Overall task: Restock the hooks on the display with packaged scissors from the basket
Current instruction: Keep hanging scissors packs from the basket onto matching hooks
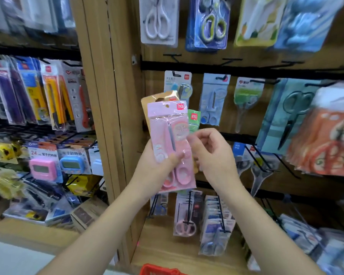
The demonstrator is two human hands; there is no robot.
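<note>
My left hand [159, 165] grips a small stack of packaged scissors, with a pink pack [170, 135] in front, a tan pack [157, 100] behind it and a green pack [194, 121] peeking out at the right. My right hand [209, 153] pinches the right edge of the stack near the green pack. The stack is upright in front of the wooden hook display [236, 195]. A red basket [157, 270] shows only its rim at the bottom edge.
Black hooks [252, 155] jut out to the right of my hands, some bare, some with scissor packs. More scissor packs hang above and below. A wooden post [105, 96] separates a left bay with utility knives and timers.
</note>
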